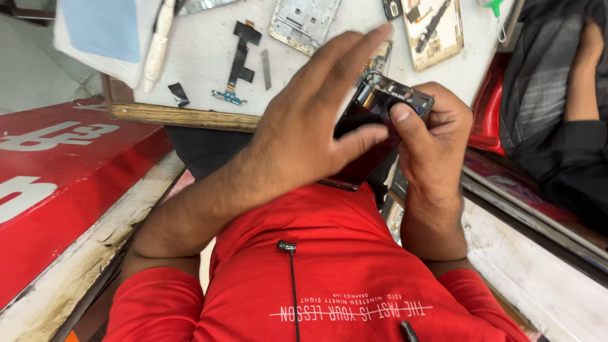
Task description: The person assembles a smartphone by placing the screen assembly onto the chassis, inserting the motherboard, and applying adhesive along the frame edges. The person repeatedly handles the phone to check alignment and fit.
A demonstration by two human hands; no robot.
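Note:
An opened dark phone body (pixel 386 101) with exposed metal parts is held over my lap, just in front of the workbench edge. My right hand (pixel 434 145) grips it from the right side, thumb pressed on its top face. My left hand (pixel 310 120) lies across the phone's left side. Its thumb presses on the dark screen part, and the other fingers stretch out flat toward the bench. The lower half of the phone is hidden behind my left hand.
The white workbench (pixel 202 57) carries a silver phone frame (pixel 303 22), a gold phone frame (pixel 434 28), a black flex cable (pixel 239 60), a white tool (pixel 157 44) and a pale blue cloth (pixel 101 25). Another person's arm (pixel 586 69) rests at the far right. A red board (pixel 63 177) sits to my left.

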